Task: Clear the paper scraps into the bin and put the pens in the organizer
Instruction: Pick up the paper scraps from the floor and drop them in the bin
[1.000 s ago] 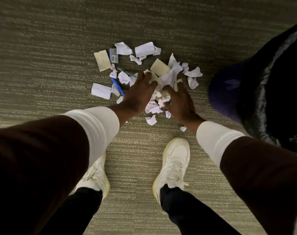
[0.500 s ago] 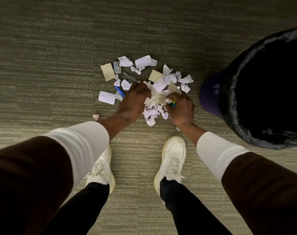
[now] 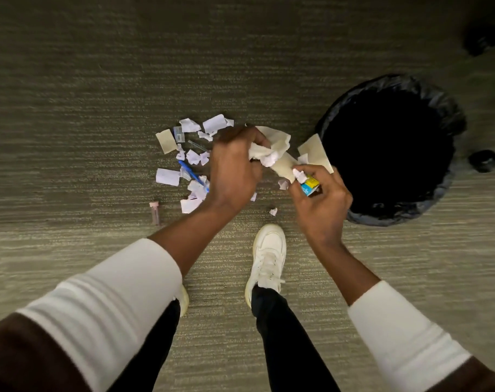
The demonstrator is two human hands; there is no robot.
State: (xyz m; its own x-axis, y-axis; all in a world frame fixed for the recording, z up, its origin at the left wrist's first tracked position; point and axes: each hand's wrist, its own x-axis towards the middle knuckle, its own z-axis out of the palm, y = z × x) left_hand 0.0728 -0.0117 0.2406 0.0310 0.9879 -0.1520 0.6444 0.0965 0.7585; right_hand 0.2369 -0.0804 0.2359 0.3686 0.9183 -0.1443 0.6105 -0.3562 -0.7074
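The carpet [image 3: 70,94] fills most of my view, and the black-lined bin [image 3: 450,120] now stands fully open at my right, where one second ago I saw only its edge. My left hand [image 3: 235,168] and my right hand [image 3: 322,205] were pressed down on the heap then; now both are lifted and close together, each closed on the same bundle of paper scraps [image 3: 277,148], which hangs above the floor just beside the bin's rim. In my right hand there is also a small yellow and blue item [image 3: 310,186]; I cannot tell what it is. I judge that this handful is ready to go over the rim, but that item may need sorting out first. Many loose scraps [image 3: 192,157] remain on the carpet at the left, with a blue pen [image 3: 189,172] lying among them and a small pink tube [image 3: 155,212] apart. No organizer is visible, so the pens come later.
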